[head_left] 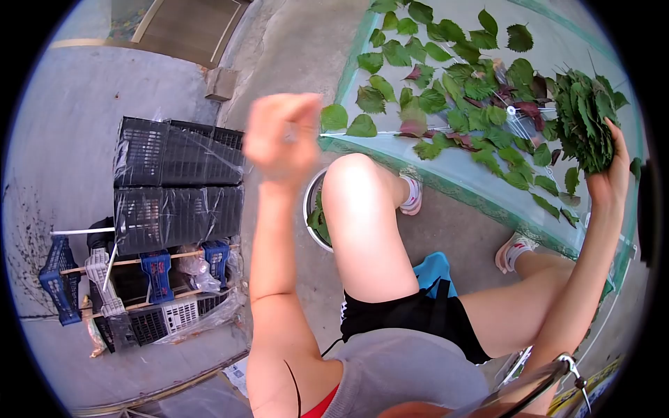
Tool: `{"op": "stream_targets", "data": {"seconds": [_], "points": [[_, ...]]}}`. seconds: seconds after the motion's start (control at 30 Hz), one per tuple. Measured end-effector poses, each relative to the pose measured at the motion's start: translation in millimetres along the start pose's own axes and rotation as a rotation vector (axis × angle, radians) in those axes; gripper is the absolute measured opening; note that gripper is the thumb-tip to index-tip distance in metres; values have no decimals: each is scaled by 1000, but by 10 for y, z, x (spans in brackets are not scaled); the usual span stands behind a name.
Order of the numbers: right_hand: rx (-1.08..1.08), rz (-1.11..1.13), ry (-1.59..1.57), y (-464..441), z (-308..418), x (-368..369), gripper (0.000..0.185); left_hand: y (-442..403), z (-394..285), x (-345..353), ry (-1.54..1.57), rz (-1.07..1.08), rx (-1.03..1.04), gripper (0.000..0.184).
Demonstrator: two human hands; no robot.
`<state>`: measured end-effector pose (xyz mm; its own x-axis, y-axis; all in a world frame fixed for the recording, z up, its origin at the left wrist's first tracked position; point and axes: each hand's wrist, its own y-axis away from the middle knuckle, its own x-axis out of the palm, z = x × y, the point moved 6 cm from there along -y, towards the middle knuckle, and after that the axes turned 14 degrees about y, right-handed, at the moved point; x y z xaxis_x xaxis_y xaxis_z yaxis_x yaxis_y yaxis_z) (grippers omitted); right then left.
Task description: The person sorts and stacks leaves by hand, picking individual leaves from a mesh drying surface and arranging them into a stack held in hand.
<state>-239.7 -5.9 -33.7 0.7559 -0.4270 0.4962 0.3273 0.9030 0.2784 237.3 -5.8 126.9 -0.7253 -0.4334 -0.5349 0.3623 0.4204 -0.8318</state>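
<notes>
A thick stack of green leaves [585, 122] rests against my right hand [612, 171], whose fingers curl round its outer side at the right. My left hand [282, 136] is raised over the floor left of my knee. Motion smears its fingers, and nothing can be made out in it. Loose green and purplish leaves [456, 118] lie scattered over a pale mesh sheet with a green border [446, 171]. Beside my knee, partly hidden by it, a round white-rimmed basin [309, 216] has green leaves inside.
Black plastic crates [178, 216] wrapped in clear film stand at the left, with blue crates [157, 275] near them. A block [221, 83] lies by a brown panel [185, 28]. My bare knee [355, 209] rises between the basin and the sheet.
</notes>
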Motion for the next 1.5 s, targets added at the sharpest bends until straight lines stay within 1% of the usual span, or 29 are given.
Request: {"op": "stream_targets", "data": {"seconds": [0.03, 0.1, 0.17, 0.2, 0.23, 0.3, 0.33, 0.37, 0.43, 0.57, 0.63, 0.67, 0.7, 0.77, 0.8, 0.83, 0.9, 0.97, 1.03, 1.07, 1.1, 1.17, 1.2, 1.23, 1.33, 1.37, 1.43, 1.47, 1.5], "points": [[-6, 9, 4, -11, 15, -15, 20, 173, 464, -352, -208, 44, -112, 23], [16, 23, -14, -8, 16, -20, 20, 613, 1375, -903, -843, 54, -387, 59], [19, 27, -5, 61, 1, 39, 20, 1079, 1745, -1187, -1041, 232, -1071, 88], [12, 18, -10, 85, -7, 80, 21, 1038, 1672, -1127, -972, 334, -906, 93], [4, 6, -10, 133, -18, 139, 21, 929, 1502, -964, -938, 379, -801, 81], [24, 87, -30, 268, -13, 311, 21, 857, 1346, -628, -578, 380, -1057, 58], [36, 41, 4, 260, -28, 283, 19, 899, 1371, -445, -419, 290, -938, 40], [32, 32, -16, 290, -43, 311, 18, 844, 1251, -219, -351, 249, -897, 28], [24, -20, -11, 262, -69, 294, 17, 669, 1023, 250, -343, 332, -817, 20], [-19, -100, -55, 302, -38, 364, 15, 395, 664, 1105, -270, 502, -724, 27], [-19, -107, -60, 294, 9, 385, 15, 325, 452, 1560, -195, 640, -541, 31], [-32, -94, -54, 273, 31, 376, 13, 321, 354, 1774, -161, 719, -452, 24], [-45, -124, -67, 258, 55, 377, 15, 369, 333, 1962, -140, 733, -437, 24], [-44, -180, -64, 195, 87, 282, 15, 477, 186, 2358, 158, 782, -259, 18], [-45, -197, -70, 195, 97, 248, 15, 505, 111, 2522, 159, 865, -241, 15], [-54, -176, -78, 191, 116, 243, 14, 495, 39, 2644, 169, 879, -230, 15], [-64, -168, -90, 192, 172, 296, 14, 576, -46, 2922, 42, 1126, -258, 16], [-28, -61, -209, 232, 211, 483, 20, 612, -97, 3113, 61, 1083, -205, 19], [-23, -66, -214, 255, 214, 465, 20, 590, -111, 3271, 6, 1015, -169, 25], [-14, -46, -218, 246, 209, 469, 20, 604, -73, 3354, 6, 1033, -176, 32], [-4, -26, -224, 241, 202, 475, 19, 618, -49, 3420, 9, 1041, -168, 32], [2, -51, -234, 230, 184, 443, 19, 650, 85, 3508, -61, 1018, -269, 36], [-14, -35, -232, 217, 184, 435, 18, 718, 199, 3565, -95, 1083, -332, 35], [-30, -18, -230, 209, 184, 429, 18, 763, 289, 3597, -95, 1089, -326, 35], [7, -67, -233, 225, 157, 386, 16, 887, 465, 3606, -12, 1205, -421, 20], [8, -69, -236, 223, 156, 371, 16, 885, 485, 3607, -13, 1208, -419, 20], [-11, -53, -221, 220, 158, 351, 15, 974, 565, 3601, -87, 1342, -497, 26], [-7, -52, -226, 223, 159, 361, 15, 976, 593, 3598, -92, 1347, -498, 26], [26, -62, -238, 231, 155, 369, 15, 1014, 653, 3605, -91, 1386, -602, 26]]}}
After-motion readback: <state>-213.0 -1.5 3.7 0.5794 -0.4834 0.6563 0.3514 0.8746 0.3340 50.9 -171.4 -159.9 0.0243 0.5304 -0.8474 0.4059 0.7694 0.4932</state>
